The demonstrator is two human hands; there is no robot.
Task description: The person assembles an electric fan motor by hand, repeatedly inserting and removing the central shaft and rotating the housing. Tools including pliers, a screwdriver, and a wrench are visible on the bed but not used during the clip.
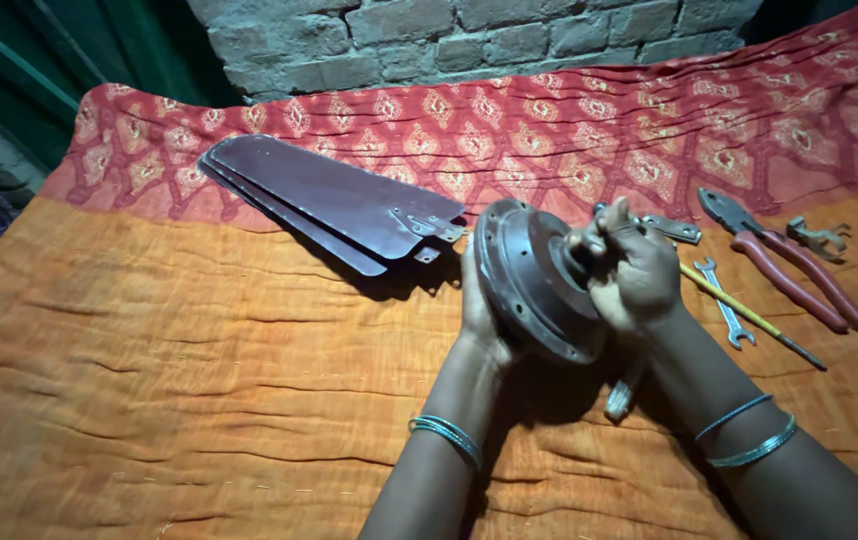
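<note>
Head view: fan motor housing [529,280] held on edge mid-cloth [149,380]; left hand [481,310] cupped behind it, right hand [634,275] closed on its hub, apparently. Blades [339,200] already detached; pliers [789,265], spanner [727,305] at right edge.

This looks like a makeshift repair spot in a home, not a fitted workshop. The work surface is an orange quilt [199,380] with a red patterned border, spread like bedding. Behind the quilt rises a bare brick wall [469,40], rough and unplastered. On the quilt's right part lie red-handled pliers [789,265], a small spanner [727,305] and a screwdriver [749,318]. Near its far edge lie stacked dark fan blades [329,200].
</note>
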